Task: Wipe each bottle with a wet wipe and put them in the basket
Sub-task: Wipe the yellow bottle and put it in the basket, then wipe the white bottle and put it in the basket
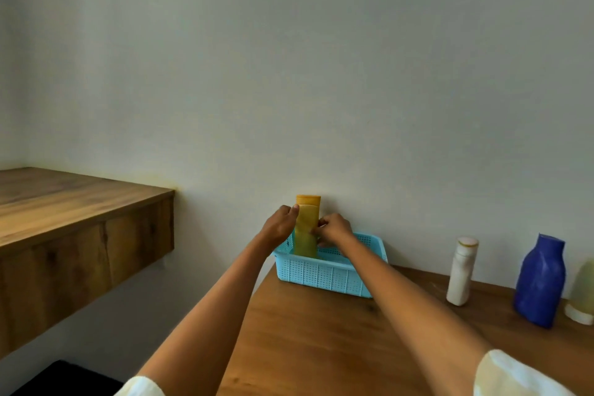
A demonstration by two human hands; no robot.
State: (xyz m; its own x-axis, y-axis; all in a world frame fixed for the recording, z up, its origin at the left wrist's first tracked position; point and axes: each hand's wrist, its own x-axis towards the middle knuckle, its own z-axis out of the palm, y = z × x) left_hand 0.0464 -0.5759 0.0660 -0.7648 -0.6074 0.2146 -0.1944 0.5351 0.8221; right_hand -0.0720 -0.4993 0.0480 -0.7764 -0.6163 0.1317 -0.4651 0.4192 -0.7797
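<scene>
Head view | yellow bottle (307,228) upright, long axis vertical, base inside basket (324,273) at far left corner | left hand (279,224) and right hand (334,228) gripping opposite sides, equally near | remaining bottles well right.

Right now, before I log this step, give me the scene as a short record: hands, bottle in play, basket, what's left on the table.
left hand: grips the yellow bottle on its left side
right hand: pinches the same bottle on its right side
yellow bottle: upright, lower end inside the basket, against the wall
basket: light blue, on the table's far left corner
table: wooden
waiting bottles: white bottle, blue bottle, pale bottle cut off at the right edge
wet wipe: not clearly visible
</scene>
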